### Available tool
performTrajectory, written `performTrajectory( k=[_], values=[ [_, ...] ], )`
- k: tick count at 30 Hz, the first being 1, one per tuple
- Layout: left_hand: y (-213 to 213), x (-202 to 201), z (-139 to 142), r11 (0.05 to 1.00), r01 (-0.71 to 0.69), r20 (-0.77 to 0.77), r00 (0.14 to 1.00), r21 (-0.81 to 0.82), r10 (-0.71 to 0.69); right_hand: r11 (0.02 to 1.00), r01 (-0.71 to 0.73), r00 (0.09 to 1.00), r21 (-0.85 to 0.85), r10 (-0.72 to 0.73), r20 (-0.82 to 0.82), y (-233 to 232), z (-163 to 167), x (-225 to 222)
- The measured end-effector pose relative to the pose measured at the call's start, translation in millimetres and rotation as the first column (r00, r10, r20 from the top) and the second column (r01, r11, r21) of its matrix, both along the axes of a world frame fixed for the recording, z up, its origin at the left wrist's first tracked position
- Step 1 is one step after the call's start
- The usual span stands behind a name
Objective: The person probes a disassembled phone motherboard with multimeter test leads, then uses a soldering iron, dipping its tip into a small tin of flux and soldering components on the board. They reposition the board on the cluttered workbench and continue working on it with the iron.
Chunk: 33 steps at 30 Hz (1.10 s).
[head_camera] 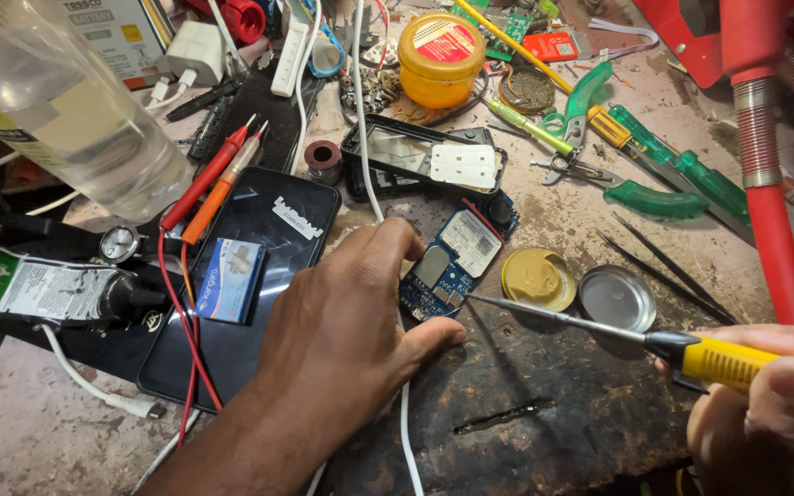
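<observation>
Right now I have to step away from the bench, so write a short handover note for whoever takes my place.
Left hand: pressed flat on the blue circuit board, pinning it to the dark work mat.
Right hand: closed grip on the yellow-handled soldering iron; its tip touches the board's lower edge.
Close by: open tin of flux paste with its lid beside it, tweezers to the right, black phone frame behind the board.
Done: board is out of the frame.
Left: the joint at the tip; its state is too small to tell.
</observation>
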State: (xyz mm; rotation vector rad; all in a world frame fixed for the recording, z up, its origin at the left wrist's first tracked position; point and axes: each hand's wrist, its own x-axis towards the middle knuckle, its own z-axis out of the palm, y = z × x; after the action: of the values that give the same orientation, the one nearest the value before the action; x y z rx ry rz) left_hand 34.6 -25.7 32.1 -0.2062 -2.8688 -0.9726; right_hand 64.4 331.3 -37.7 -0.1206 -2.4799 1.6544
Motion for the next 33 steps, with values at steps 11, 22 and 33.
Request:
performTrajectory(
  k=[11, 22, 33],
  values=[
    [-2.2, -3.3, 1.6, 0.999, -0.005, 0.06, 0.998, -0.045, 0.008, 0.999, 0.02, 0.989, -0.035, -0.025, -0.146, 2.4, -13.5, 1.8],
    [1.2, -4.1, -1.8, 0.998, -0.009, 0.03, 0.999, -0.06, 0.011, 0.985, 0.128, 0.968, -0.118, -0.15, -0.201, 2.0, -32.9, 20.6],
    [7.7, -8.0, 12.6, 0.988, -0.119, 0.211, 0.973, 0.098, 0.097, 0.985, 0.124, 0.968, -0.119, -0.146, -0.204, 13.1, -30.0, 30.6]
  ],
)
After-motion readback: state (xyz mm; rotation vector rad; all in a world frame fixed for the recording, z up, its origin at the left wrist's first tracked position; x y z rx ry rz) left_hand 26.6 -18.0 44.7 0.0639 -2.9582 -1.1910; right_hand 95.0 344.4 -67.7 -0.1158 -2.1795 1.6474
